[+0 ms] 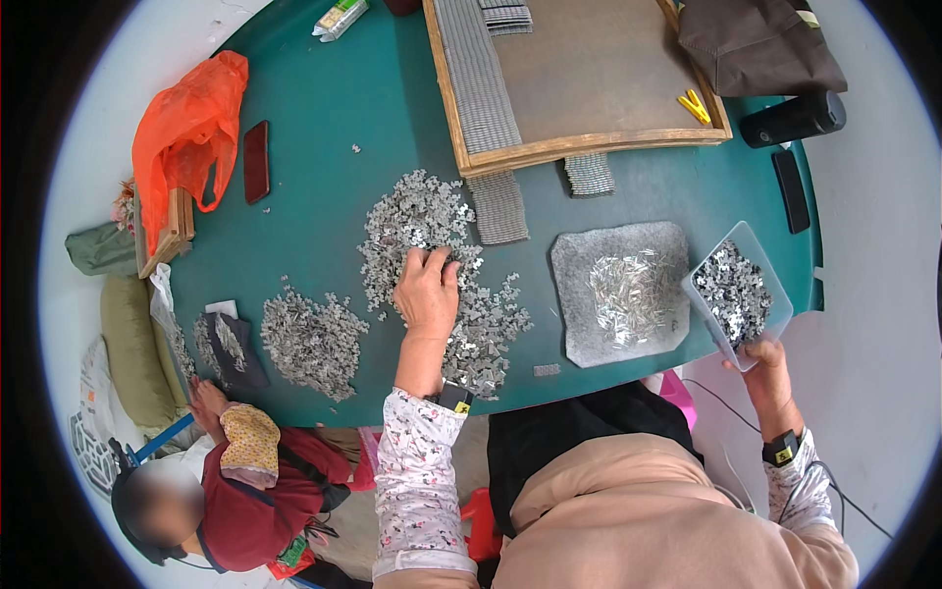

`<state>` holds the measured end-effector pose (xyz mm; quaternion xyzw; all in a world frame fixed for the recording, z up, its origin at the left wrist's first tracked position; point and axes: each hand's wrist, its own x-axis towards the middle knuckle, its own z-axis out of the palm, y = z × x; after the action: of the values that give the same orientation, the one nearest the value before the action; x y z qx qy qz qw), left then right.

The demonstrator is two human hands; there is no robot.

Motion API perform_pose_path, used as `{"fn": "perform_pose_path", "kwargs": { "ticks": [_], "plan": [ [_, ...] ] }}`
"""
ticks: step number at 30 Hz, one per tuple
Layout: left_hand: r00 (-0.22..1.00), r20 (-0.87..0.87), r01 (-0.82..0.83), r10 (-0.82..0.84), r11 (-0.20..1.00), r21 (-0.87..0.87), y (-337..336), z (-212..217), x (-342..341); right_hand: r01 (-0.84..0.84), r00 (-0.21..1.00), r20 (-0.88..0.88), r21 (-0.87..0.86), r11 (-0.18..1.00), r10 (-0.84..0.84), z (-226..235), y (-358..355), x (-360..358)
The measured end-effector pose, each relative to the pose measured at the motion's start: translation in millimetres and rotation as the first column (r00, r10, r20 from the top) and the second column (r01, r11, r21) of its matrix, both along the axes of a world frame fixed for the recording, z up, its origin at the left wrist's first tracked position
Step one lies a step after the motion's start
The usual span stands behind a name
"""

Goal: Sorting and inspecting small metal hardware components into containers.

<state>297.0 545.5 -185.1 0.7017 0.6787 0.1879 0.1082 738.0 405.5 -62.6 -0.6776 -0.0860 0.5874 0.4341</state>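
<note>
The left hand (428,290) was laid on the large heap of small silvery metal pieces (432,265) on the green counter (324,147), fingers curled to gather some; the right hand's (763,355) fingers gripped a clear plastic tray of pieces (738,292), tilted at the counter's edge.

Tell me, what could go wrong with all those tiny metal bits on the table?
The clear tray is tilted past the green table edge, held only by the right hand at one corner, so its bits could spill to the floor. The left hand presses into the big pile, whose lower edge lies near the table rim; raking might push pieces off.
</note>
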Motion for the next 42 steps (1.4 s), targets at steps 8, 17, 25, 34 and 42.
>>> {"fn": "perform_pose_path", "kwargs": {
  "ticks": [8, 17, 25, 34, 42],
  "plan": [
    [0.925, 0.336, -0.159, 0.178, 0.984, -0.081, 4, -22, -17, -0.038, 0.999, -0.031, -0.014, 0.999, 0.038, -2, 1, -11],
    [-0.075, 0.782, 0.015, 0.619, 0.785, -0.62, -5, 28, -7, 0.01, 1.0, -0.013, -0.017, 1.0, -0.01, -5, -2, -9],
    [0.482, 0.672, -0.212, 0.562, 0.819, -0.533, -12, 7, -36, -0.017, 0.998, -0.051, 0.082, 0.997, 0.021, -13, 13, -5],
    [0.446, 0.682, -0.193, 0.579, 0.806, -0.559, -38, 37, -26, -0.01, 0.982, 0.184, 0.228, 0.974, -0.033, -26, 60, 44],
    [0.427, 0.621, -0.211, 0.657, 0.74, -0.638, -69, 42, -36, 0.035, 0.929, 0.359, 0.166, 0.985, -0.093, -48, 93, 84]
  ]
}}
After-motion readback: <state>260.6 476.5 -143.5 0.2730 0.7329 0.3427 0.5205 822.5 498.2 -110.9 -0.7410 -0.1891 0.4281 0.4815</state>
